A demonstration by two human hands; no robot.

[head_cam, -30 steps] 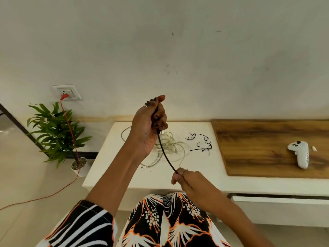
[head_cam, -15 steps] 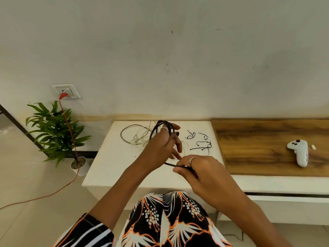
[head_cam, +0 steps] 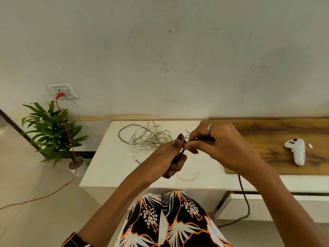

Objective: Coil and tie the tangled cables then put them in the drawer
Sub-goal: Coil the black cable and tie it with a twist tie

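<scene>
My left hand (head_cam: 173, 155) grips coiled turns of a black cable (head_cam: 244, 195) above the white table (head_cam: 110, 168). My right hand (head_cam: 219, 147) pinches the same cable just right of the left thumb. The cable's free length hangs from under my right wrist down to the floor. A tangle of white and grey cables (head_cam: 149, 138) lies on the table behind my left hand. A thin pale loop (head_cam: 187, 177) lies on the table below my hands. Black twist ties (head_cam: 187, 133) are mostly hidden behind my hands. The drawer (head_cam: 277, 198) under the table at the right stands slightly open.
A white handheld controller (head_cam: 296, 151) and a small white piece (head_cam: 310, 146) lie on the wooden top (head_cam: 274, 132) at the right. A potted plant (head_cam: 51, 132) stands on the floor at the left. A red cord (head_cam: 65, 132) runs from a wall socket (head_cam: 62, 90) to the floor.
My left hand came down from its raised position to table height. My right hand moved up and right, over the left hand, bringing the black cable with it. The twist ties became hidden.
</scene>
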